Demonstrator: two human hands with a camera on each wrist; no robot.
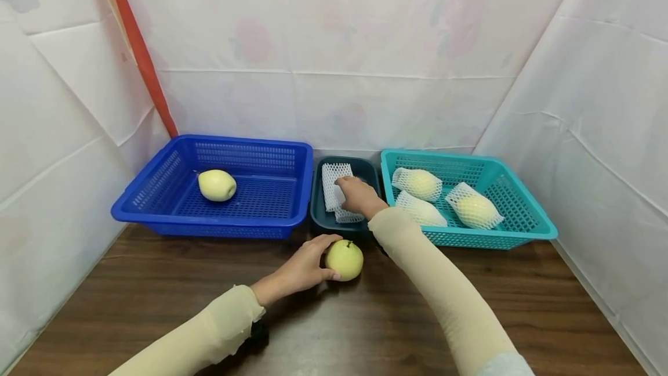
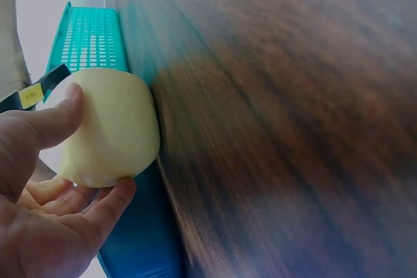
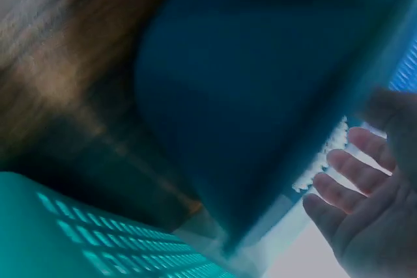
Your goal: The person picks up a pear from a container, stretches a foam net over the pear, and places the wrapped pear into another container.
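Observation:
My left hand [image 1: 302, 267] grips a yellow-green pear [image 1: 347, 261] on the brown table, thumb on one side and fingers on the other. The left wrist view shows the same pear [image 2: 111, 131] between thumb and fingertips. Over the dark teal bin [image 1: 373, 174], my right hand [image 1: 359, 195] reaches toward white foam net sleeves [image 1: 330, 187] lying inside. In the right wrist view its fingers [image 3: 355, 172] are spread and loosely bent, with nothing between them, close to the white netting [image 3: 326, 154].
Left of the bin, a blue basket [image 1: 240, 141] holds one bare pear [image 1: 217, 185]. On the right, a turquoise basket [image 1: 527, 222] contains several pears in foam nets, one of them a netted pear [image 1: 475, 208]. White patterned sheeting [image 1: 313, 33] hangs behind and at both sides.

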